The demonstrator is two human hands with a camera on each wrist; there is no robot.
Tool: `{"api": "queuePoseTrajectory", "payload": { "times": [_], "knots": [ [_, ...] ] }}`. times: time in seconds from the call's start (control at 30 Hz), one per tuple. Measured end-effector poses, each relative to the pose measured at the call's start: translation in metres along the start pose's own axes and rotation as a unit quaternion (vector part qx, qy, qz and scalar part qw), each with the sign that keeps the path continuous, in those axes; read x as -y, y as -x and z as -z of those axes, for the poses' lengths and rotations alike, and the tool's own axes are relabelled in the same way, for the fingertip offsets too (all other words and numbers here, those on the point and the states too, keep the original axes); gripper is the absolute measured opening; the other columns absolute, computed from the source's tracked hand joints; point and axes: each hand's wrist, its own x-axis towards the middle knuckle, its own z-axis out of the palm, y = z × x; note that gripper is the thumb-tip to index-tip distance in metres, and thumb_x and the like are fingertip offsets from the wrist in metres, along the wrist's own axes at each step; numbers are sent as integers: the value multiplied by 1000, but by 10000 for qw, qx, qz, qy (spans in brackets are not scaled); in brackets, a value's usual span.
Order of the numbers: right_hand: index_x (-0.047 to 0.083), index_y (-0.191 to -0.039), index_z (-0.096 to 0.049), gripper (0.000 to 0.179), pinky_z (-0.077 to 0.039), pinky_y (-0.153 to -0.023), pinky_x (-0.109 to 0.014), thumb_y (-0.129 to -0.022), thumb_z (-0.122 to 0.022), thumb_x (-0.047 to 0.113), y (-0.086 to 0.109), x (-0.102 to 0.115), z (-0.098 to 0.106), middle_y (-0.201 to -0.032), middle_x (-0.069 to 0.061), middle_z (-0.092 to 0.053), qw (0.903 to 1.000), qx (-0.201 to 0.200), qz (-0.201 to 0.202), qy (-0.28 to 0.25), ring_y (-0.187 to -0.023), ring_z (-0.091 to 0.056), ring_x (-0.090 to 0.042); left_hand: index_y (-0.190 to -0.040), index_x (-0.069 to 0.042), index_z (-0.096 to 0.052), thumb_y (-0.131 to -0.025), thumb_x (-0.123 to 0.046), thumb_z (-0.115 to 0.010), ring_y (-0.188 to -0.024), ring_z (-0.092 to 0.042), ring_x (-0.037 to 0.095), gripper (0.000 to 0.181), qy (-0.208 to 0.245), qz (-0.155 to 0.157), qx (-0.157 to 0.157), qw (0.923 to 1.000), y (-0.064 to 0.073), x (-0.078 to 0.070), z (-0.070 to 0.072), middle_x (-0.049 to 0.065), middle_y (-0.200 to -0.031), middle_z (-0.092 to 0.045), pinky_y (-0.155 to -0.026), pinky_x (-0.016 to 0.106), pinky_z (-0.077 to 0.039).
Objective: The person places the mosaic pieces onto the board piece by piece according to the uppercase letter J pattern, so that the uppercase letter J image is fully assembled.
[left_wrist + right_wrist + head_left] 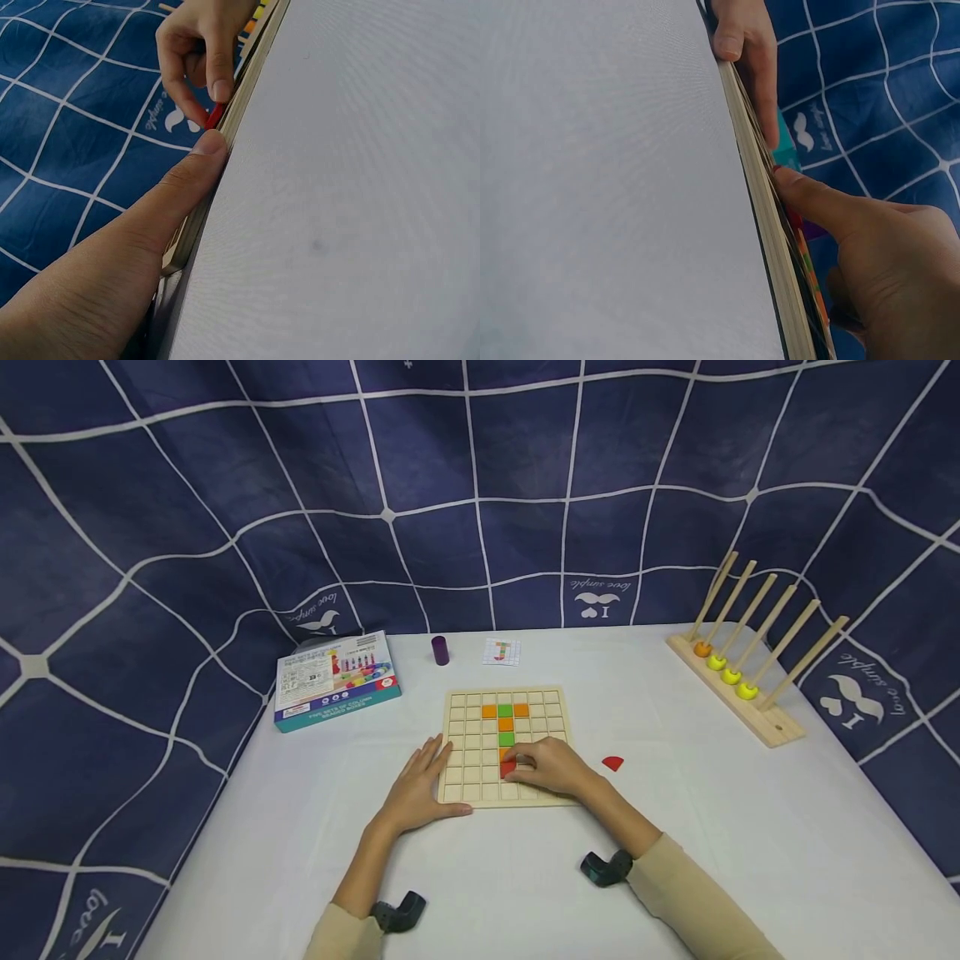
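Note:
A wooden grid board (455,777) lies on the white table with orange and green square tiles (506,724) set in its cells, a row across the top and a column running down. My right hand (553,766) reaches over the board from the right and pinches a red piece (507,770) at the lower end of that column. The same red piece (214,116) shows between thumb and finger in the left wrist view. My left hand (420,789) rests against the board's left edge with fingers extended, its thumb by the near corner.
A red wedge-shaped piece (612,763) lies right of the board. Behind the board are a small pattern card (502,652) and a purple cylinder (440,650). A printed box (337,681) lies at the back left; a wooden peg stand (780,733) with orange and yellow beads stands right.

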Motion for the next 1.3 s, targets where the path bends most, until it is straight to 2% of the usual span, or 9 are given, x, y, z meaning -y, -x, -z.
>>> {"api": "queuePoseTrajectory", "payload": {
  "times": [0.23, 0.63, 0.87, 1.1, 1.2, 1.3],
  "knots": [
    [22, -98, -70, 29, -22, -44, -17, -78, -71, 44, 0, 0, -2, -48, 18, -32, 10000, 85, -41, -27, -46, -21, 1, -146, -11, -25, -60, -78, -61, -140, -7, 19, 116, -3, 18, 30, 10000, 0, 0, 1, 6, -153, -14, -113, 37, -7],
    [23, -96, -71, 29, -27, -45, -16, -77, -70, 46, 1, 0, -1, -52, 22, -41, 10000, 38, 36, 64, -47, -24, 1, -146, -11, -25, -59, -79, -61, -140, -6, 18, 116, 18, 62, 61, 10000, 0, -1, 0, 4, -153, -13, -113, 38, -8],
    [24, -98, -70, 28, -24, -45, -17, -78, -70, 45, 2, 0, 0, -51, 20, -40, 9999, 159, -55, 33, -47, -22, 0, -146, -11, -25, -60, -78, -61, -140, -6, 18, 115, 11, 47, 34, 10000, 0, 0, -1, 4, -153, -13, -113, 39, -8],
    [26, -100, -70, 29, -34, -50, -18, -78, -71, 45, 9, -1, 8, -64, 21, -57, 9996, 135, -264, -26, -49, -32, 0, -146, -9, -27, -60, -77, -62, -140, -9, 21, 115, 41, -29, -42, 10000, 1, -1, -2, 7, -153, -16, -112, 40, -10],
    [25, -101, -69, 30, -32, -48, -19, -78, -71, 44, 15, -6, 17, -57, 18, -52, 9988, 137, -450, -103, -49, -32, 0, -145, -8, -28, -59, -77, -63, -140, -9, 22, 116, 45, -72, -78, 9999, 1, -1, -2, 8, -153, -17, -112, 40, -10],
    [24, -101, -69, 30, -28, -46, -19, -78, -71, 43, 26, -13, 30, -50, 14, -40, 9978, 51, -651, -75, -47, -29, 0, -146, -9, -27, -59, -78, -62, -140, -8, 20, 116, 4, -51, -66, 10000, 0, 0, -2, 7, -153, -16, -113, 39, -9]
  ]
}}
